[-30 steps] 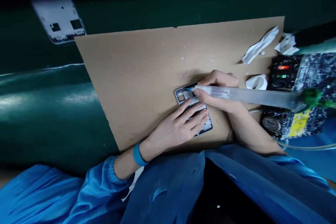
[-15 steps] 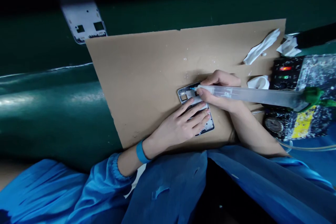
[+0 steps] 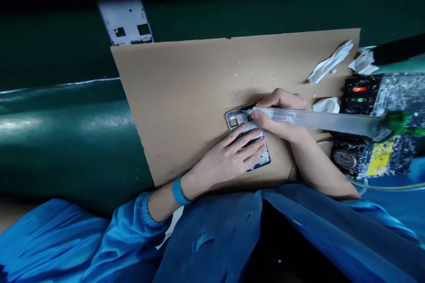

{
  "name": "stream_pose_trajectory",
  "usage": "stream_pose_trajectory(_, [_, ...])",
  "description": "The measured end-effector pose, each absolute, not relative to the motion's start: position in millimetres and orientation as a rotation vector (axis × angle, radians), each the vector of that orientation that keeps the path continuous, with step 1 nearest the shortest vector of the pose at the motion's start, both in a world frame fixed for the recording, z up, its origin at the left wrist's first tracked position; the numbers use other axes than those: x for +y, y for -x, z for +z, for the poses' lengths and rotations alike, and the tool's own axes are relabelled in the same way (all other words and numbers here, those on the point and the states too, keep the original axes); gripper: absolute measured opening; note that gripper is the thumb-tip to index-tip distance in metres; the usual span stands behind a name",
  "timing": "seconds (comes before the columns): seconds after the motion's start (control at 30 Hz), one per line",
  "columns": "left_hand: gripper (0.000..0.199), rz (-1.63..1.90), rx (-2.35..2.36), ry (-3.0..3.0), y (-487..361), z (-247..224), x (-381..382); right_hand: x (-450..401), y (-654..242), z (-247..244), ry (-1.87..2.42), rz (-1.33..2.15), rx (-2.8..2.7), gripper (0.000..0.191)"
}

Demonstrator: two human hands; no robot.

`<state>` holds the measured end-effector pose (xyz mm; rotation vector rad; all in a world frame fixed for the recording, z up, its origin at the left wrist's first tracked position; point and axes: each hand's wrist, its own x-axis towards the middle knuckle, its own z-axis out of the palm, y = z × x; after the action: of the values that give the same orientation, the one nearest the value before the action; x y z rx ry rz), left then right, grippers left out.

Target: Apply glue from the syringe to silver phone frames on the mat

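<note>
Head view: green tabletop (image 3: 66,154), overlaid by brown cardboard sheet (image 3: 179,88); at the right, black instrument box (image 3: 392,90), spattered white and marked with a yellow patch; translucent syringe (image 3: 322,121), lying nearly level across the view, green cap (image 3: 395,124) at the wide end over the instrument box; left hand (image 3: 229,159), palm down, fingers loosely spread and resting across the phone frame (image 3: 264,158), not closed around it; right hand (image 3: 283,130), fingers grasping the syringe near its narrow end; phone frame flat on the cardboard sheet, slightly turned, partly covered by both hands; second frame (image 3: 128,20) at the cardboard sheet's far left edge, upper part lost in shadow; white strip (image 3: 332,63), white crumpled tissue (image 3: 364,63) and white wad (image 3: 326,105), near the instrument box; round gauge (image 3: 345,159) on the instrument box; blue wristband (image 3: 179,192) on the left wrist; red light (image 3: 359,89), lit; blue tip (image 3: 246,111) of the syringe, over the phone frame's upper end, contact impossible to tell.
</note>
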<state>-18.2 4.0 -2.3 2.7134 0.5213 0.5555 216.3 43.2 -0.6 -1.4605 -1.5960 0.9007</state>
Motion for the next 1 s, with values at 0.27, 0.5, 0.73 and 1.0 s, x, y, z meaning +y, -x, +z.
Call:
stream_pose_trajectory(0.27, [0.032,0.565,0.525,-2.8,18,0,8,43,-219,-4,1.513,0.891,-1.592,0.034])
stream_pose_trajectory(0.5, [0.03,0.603,0.519,-2.732,17,-2,8,44,-219,-5,1.474,0.883,-1.572,0.028])
stream_pose_trajectory(0.73, [0.031,0.606,0.503,-2.618,15,-8,6,46,-219,-9,1.464,0.906,-1.544,0.028])
stream_pose_trajectory(1.0, [0.027,0.645,0.741,-2.428,49,38,33,45,-219,-12,1.416,0.963,-1.53,0.029])
